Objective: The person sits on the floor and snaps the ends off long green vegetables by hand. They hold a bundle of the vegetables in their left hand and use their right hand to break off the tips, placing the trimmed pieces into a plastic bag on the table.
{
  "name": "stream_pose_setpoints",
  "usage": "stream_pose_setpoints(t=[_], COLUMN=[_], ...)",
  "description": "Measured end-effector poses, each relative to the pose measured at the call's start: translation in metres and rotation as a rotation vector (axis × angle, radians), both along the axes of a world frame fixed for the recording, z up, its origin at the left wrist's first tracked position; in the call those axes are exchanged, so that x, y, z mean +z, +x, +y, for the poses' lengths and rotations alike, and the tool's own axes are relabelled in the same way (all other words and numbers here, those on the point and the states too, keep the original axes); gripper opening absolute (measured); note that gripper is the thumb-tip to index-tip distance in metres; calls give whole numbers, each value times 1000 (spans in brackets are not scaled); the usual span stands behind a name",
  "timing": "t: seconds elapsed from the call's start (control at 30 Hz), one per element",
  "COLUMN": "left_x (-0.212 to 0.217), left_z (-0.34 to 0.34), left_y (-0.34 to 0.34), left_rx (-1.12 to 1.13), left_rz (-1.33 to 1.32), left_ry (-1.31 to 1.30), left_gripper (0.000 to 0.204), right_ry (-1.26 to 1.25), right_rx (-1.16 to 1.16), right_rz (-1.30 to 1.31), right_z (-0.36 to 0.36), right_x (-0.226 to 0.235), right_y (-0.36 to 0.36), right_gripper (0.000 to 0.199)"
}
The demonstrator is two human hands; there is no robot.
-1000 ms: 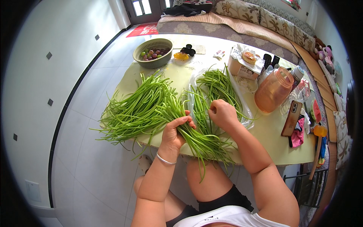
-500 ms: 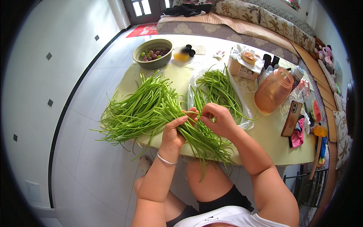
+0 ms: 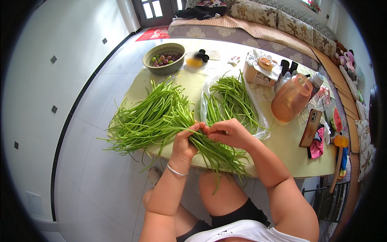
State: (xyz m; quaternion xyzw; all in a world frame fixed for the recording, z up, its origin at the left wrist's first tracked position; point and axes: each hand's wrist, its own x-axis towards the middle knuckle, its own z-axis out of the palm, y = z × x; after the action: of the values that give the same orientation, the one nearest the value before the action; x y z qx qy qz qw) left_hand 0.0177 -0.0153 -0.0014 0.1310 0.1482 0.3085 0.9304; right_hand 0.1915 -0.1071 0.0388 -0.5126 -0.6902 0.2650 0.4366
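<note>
Green stems (image 3: pixel 211 152), between both hands (image 3: pixel 185 144) (image 3: pixel 231 132), gripped by the left

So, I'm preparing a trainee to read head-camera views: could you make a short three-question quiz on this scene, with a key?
1. Which arm, left or right, wears the pale bracelet?

2. True or false: the grapes lie loose beside the phone.

3. What does the left hand hold?
A) A spoon
B) A bunch of green stems
C) A bottle

Key:
1. The left arm, near the wrist.
2. False: the grapes are in the basket at the table's far left.
3. B.
</note>
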Motion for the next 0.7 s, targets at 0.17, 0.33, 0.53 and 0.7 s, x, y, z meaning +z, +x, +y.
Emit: stream_pose_setpoints(t=[0.17, 0.33, 0.53, 0.7], left_x=[-5, -4, -1, -13], left_z=[1, 2, -1, 3], left_y=[-1, -2, 1, 1], left_rx=[65, 50, 39, 8], left_rz=[37, -56, -17, -27], left_ry=[-65, -72, -7, -36], left_gripper=[16, 26, 35, 35], right_ry=[-44, -146, -148, 51], right_rx=[-545, -610, -662, -616], right_rz=[-202, -636, -494, -235], right_z=[10, 15, 14, 12], right_x=[-13, -34, -25, -14], right_y=[17, 31, 29, 17], right_gripper=[20, 25, 18, 14])
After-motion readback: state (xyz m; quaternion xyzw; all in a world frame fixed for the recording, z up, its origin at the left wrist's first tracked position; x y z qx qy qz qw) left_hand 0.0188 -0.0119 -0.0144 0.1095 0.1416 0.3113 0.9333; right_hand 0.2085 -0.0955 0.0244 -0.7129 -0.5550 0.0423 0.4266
